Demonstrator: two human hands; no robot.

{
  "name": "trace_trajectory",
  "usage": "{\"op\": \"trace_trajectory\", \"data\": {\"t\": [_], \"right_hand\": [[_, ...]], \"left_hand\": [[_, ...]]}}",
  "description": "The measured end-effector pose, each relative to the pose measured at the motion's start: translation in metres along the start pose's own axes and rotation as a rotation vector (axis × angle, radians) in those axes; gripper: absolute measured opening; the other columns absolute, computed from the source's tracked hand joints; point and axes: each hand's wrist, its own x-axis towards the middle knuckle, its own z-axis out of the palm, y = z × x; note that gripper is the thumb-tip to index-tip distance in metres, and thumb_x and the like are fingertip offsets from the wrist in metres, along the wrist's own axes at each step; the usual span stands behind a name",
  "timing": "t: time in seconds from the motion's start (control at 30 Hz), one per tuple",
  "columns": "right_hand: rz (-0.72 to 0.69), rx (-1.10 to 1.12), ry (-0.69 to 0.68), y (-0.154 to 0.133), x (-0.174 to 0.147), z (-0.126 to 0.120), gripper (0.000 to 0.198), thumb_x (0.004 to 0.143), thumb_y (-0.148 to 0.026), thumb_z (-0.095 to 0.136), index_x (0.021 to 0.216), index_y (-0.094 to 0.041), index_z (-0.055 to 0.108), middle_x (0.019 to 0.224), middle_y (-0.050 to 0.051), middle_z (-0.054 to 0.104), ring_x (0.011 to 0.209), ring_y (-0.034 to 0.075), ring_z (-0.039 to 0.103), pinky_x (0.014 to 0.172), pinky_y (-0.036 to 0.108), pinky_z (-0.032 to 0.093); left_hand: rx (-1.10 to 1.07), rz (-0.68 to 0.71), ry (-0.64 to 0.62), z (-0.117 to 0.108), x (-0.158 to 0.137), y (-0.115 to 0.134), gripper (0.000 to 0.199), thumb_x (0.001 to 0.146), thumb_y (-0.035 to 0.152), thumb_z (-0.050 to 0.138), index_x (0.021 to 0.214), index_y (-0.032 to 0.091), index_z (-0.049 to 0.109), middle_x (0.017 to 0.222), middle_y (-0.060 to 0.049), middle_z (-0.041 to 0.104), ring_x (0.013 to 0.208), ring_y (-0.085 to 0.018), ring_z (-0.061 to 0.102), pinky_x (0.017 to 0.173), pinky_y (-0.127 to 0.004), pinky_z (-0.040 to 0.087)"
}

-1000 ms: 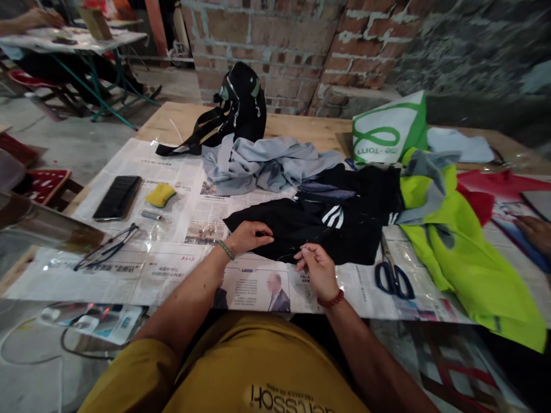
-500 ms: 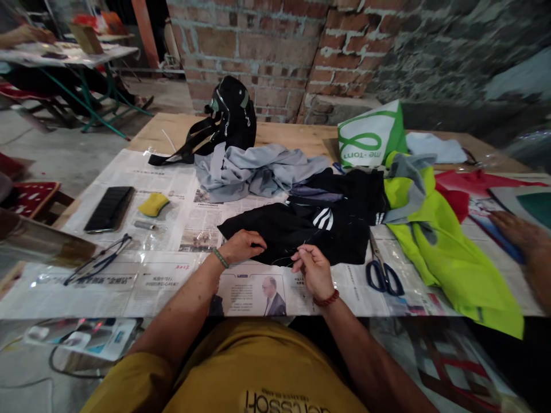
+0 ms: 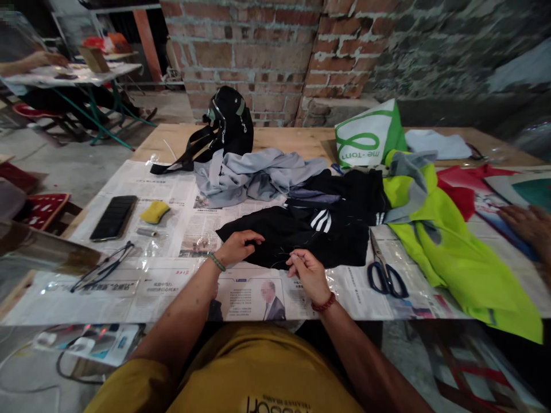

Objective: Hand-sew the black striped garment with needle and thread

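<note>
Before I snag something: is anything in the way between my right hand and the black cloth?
Nothing visible is: the right hand is at the near edge of the black cloth; the scissors lie off to its right.

- The head camera looks from above and behind the left hand (image 3: 236, 248) and right hand (image 3: 309, 274).
- It faces forward and down, hands near, brick wall (image 3: 253, 51) farther.

Light is dim, glare flecks the newspaper (image 3: 166, 287), and the view's edges look stretched and soft.
</note>
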Motion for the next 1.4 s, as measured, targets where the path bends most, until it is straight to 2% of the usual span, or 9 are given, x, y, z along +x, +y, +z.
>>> {"op": "trace_trajectory", "data": {"t": [0.1, 0.23, 0.43, 0.63, 0.73, 0.87, 1.07, 1.2, 1.4], "right_hand": [[0.002, 0.013, -0.013, 0.0, 0.001, -0.001, 0.029, 0.074, -0.046, 0.061, 0.083, -0.019, 0.058, 0.068, -0.002, 0.061, 0.045, 0.009, 0.054, 0.047, 0.022, 0.042], [0.003, 0.022, -0.032, 0.003, 0.001, -0.003, 0.03, 0.075, -0.047, 0.062, 0.084, -0.019, 0.058, 0.067, -0.001, 0.061, 0.045, 0.009, 0.053, 0.046, 0.022, 0.042], [-0.012, 0.037, -0.067, 0.009, 0.004, -0.006, 0.031, 0.075, -0.048, 0.062, 0.086, -0.019, 0.059, 0.07, -0.001, 0.061, 0.047, 0.009, 0.053, 0.048, 0.023, 0.044], [-0.022, -0.03, -0.066, 0.007, 0.003, -0.007, 0.035, 0.075, -0.051, 0.062, 0.087, -0.018, 0.059, 0.07, 0.001, 0.062, 0.049, 0.01, 0.053, 0.049, 0.023, 0.044], [-0.026, -0.042, -0.068, 0.006, 0.003, -0.007, 0.035, 0.074, -0.051, 0.063, 0.088, -0.019, 0.06, 0.07, 0.001, 0.062, 0.05, 0.01, 0.053, 0.049, 0.024, 0.043], [-0.023, -0.048, -0.059, 0.008, 0.004, -0.006, 0.032, 0.076, -0.049, 0.061, 0.087, -0.019, 0.059, 0.07, 0.0, 0.062, 0.049, 0.009, 0.053, 0.049, 0.023, 0.043], [-0.016, -0.027, -0.009, 0.007, 0.004, -0.002, 0.036, 0.079, -0.051, 0.056, 0.093, -0.018, 0.054, 0.07, -0.001, 0.062, 0.045, 0.008, 0.054, 0.044, 0.02, 0.041], [-0.033, -0.041, -0.007, -0.003, -0.005, 0.004, 0.033, 0.082, -0.049, 0.052, 0.095, -0.019, 0.052, 0.065, -0.003, 0.058, 0.041, 0.007, 0.051, 0.041, 0.019, 0.038], [-0.022, -0.176, -0.228, -0.016, -0.007, 0.029, 0.023, 0.083, -0.04, 0.047, 0.089, -0.019, 0.055, 0.058, -0.006, 0.051, 0.037, 0.005, 0.043, 0.037, 0.018, 0.033]], "left_hand": [[-0.009, -0.072, -0.047, 0.0, -0.001, 0.007, 0.03, 0.074, 0.022, 0.059, 0.102, 0.016, 0.067, 0.087, -0.003, 0.068, 0.079, -0.013, 0.061, 0.069, -0.021, 0.047], [0.176, -0.065, -0.071, 0.003, -0.001, 0.013, 0.034, 0.071, 0.036, 0.067, 0.1, 0.018, 0.068, 0.08, -0.002, 0.067, 0.071, -0.013, 0.059, 0.066, -0.023, 0.045], [0.675, -0.045, -0.106, 0.003, -0.001, 0.038, 0.022, 0.073, 0.039, 0.065, 0.085, 0.022, 0.072, 0.089, -0.006, 0.067, 0.09, -0.024, 0.06, 0.086, -0.038, 0.036], [0.809, -0.031, -0.174, 0.022, 0.006, 0.062, 0.019, 0.073, 0.035, 0.064, 0.079, 0.018, 0.071, 0.09, -0.009, 0.066, 0.089, -0.027, 0.059, 0.085, -0.045, 0.034], [0.735, -0.005, -0.166, 0.032, 0.01, 0.058, 0.014, 0.077, 0.026, 0.058, 0.078, 0.018, 0.069, 0.087, -0.008, 0.066, 0.083, -0.022, 0.06, 0.082, -0.039, 0.038], [0.317, 0.034, -0.085, 0.035, 0.012, 0.035, 0.017, 0.082, 0.024, 0.054, 0.079, 0.015, 0.068, 0.083, -0.006, 0.065, 0.079, -0.015, 0.06, 0.074, -0.026, 0.043], [-0.21, -0.219, 0.104, 0.03, 0.014, 0.005, 0.018, 0.073, 0.03, 0.063, 0.078, 0.013, 0.068, 0.071, 0.0, 0.063, 0.065, -0.011, 0.055, 0.062, -0.021, 0.041], [-0.314, -0.243, 0.122, 0.025, 0.016, 0.003, 0.021, 0.068, 0.032, 0.065, 0.077, 0.013, 0.068, 0.067, 0.002, 0.062, 0.062, -0.01, 0.052, 0.06, -0.02, 0.04], [-0.283, -0.244, 0.17, 0.017, 0.014, 0.006, 0.018, 0.066, 0.026, 0.065, 0.077, 0.014, 0.07, 0.065, 0.002, 0.062, 0.06, -0.009, 0.051, 0.058, -0.02, 0.039]]}}
